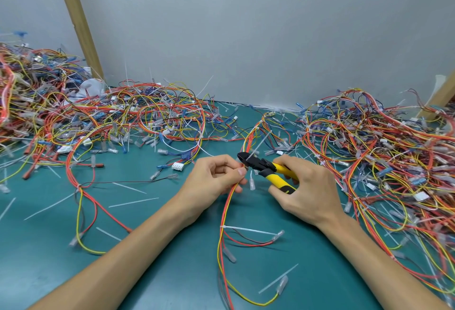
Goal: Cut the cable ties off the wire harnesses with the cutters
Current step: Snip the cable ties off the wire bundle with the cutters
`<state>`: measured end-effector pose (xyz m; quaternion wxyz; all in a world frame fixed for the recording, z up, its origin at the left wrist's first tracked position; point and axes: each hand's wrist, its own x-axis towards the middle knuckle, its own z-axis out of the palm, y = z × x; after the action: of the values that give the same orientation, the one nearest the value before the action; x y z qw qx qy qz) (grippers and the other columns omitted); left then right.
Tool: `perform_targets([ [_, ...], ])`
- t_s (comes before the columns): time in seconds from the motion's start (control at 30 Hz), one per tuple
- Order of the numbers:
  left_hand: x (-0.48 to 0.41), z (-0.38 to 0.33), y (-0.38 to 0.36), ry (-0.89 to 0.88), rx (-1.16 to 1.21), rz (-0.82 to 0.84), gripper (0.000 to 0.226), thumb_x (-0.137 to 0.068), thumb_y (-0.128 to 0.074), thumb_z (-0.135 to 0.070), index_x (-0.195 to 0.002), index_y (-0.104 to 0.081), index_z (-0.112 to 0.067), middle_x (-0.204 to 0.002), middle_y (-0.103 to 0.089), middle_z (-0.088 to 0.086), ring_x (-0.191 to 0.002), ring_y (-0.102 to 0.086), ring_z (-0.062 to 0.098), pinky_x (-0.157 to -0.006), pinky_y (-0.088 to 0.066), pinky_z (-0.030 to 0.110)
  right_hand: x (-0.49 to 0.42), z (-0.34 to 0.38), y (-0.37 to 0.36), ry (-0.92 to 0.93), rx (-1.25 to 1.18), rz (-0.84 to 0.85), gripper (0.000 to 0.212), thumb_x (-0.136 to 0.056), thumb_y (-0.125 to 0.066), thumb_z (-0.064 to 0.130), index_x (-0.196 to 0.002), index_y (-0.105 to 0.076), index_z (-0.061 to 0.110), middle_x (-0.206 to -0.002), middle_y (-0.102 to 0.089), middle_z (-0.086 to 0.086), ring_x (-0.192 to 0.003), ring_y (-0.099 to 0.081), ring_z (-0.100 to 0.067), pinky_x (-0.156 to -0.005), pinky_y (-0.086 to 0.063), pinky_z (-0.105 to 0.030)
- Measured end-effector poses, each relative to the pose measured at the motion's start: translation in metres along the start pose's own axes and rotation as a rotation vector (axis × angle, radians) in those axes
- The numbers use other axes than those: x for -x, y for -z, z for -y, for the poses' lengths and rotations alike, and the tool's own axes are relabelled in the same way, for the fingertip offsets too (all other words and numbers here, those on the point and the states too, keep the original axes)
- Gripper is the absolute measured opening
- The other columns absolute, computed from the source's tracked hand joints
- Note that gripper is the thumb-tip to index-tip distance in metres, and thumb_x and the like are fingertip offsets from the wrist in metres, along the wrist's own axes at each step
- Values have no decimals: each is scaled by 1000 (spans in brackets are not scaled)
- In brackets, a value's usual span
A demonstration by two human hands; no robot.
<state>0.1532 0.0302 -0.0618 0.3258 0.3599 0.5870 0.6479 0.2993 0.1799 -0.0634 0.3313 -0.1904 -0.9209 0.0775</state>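
The left hand [216,176] pinches a red-and-yellow wire harness [225,207] above the green table [160,272]; the right hand [310,191] grips yellow-handled cutters [263,167], whose black jaws meet a white cable tie [257,147] on it.

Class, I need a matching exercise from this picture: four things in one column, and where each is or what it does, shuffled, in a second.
1 cutters
2 left hand
3 white connector
4 fastened cable tie

A on the mat, just beside the left hand
B in the right hand
C round the harness, nearer the camera than the hands
D pinching the harness wires

Pairs: 1-B, 2-D, 3-A, 4-C
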Motion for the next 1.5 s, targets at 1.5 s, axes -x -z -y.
perform_targets([
  [1.5, 0, 0, 2, -11, 27, -21, 14, -89, -63, -1, -76, -63, -7, -63, -67, 4, -50, -60, 10, -48, -42, 10, 3, 13, -3, 1, 98, 78, 25, -68, -53, 43, -87, -57, 28, -70, -57, 9, -66, -51, -16, -55, -43, -30],
])
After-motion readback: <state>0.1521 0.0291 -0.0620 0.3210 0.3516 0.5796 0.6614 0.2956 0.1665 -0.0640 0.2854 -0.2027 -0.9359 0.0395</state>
